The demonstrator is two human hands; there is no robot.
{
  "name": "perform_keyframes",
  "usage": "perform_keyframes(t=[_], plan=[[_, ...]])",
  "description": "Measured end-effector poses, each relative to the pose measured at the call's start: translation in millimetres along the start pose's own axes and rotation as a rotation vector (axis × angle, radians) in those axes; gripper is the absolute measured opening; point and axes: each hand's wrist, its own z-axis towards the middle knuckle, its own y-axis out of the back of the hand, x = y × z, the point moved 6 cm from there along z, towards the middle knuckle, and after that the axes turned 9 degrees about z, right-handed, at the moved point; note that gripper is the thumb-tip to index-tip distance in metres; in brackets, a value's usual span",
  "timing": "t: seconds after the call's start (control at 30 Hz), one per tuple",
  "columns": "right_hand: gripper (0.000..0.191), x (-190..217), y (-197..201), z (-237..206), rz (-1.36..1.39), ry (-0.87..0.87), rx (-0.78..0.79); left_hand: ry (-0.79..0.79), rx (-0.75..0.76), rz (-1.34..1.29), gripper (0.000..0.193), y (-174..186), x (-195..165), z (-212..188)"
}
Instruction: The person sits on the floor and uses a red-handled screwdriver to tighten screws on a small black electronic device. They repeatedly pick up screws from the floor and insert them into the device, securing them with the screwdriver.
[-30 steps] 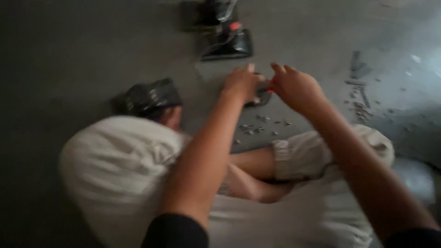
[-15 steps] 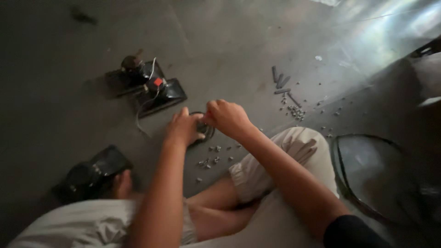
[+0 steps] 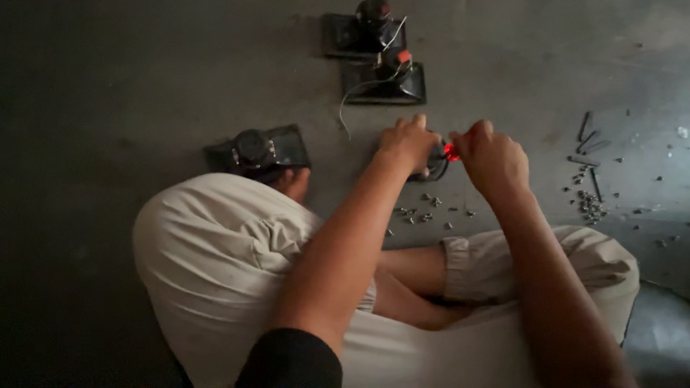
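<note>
A dark concrete floor (image 3: 144, 86) fills the view, and the seated person's pale trousers (image 3: 215, 266) take the lower half. A black motor unit (image 3: 262, 151) sits at nine o'clock of the hands; two more (image 3: 381, 65) lie at twelve. The left hand (image 3: 406, 144) clamps a small dark round part (image 3: 436, 164), just beside the right hand (image 3: 492, 158), pinching a red-tipped tool (image 3: 451, 151) at the part's three o'clock edge. Loose screws (image 3: 428, 215) scatter at six; no containers show.

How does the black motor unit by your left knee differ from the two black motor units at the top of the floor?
The black motor unit by the left knee lies alone, with no wire showing. The two black motor units at the top sit touching, with a white wire and a red part. All are dark, flat-based units on the grey floor.
</note>
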Motion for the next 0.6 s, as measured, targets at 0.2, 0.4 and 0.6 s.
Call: perform_keyframes(t=[0.2, 0.4, 0.6], plan=[[0.04, 10.5, 11.2, -11.0, 0.337, 0.515, -0.227, 0.023, 0.026, -0.014, 0.07, -1.8, 2.3, 1.4], [0.037, -6.6, -4.6, -1.0, 0.232, 0.057, -0.072, 0.001, 0.045, -0.012, 0.068, -0.9, 2.5, -0.8], [0.062, -16.2, 1.0, -0.5, 0.492, 0.217, 0.017, 0.007, 0.034, -0.016, 0.067, -1.6, 3.2, -2.7]])
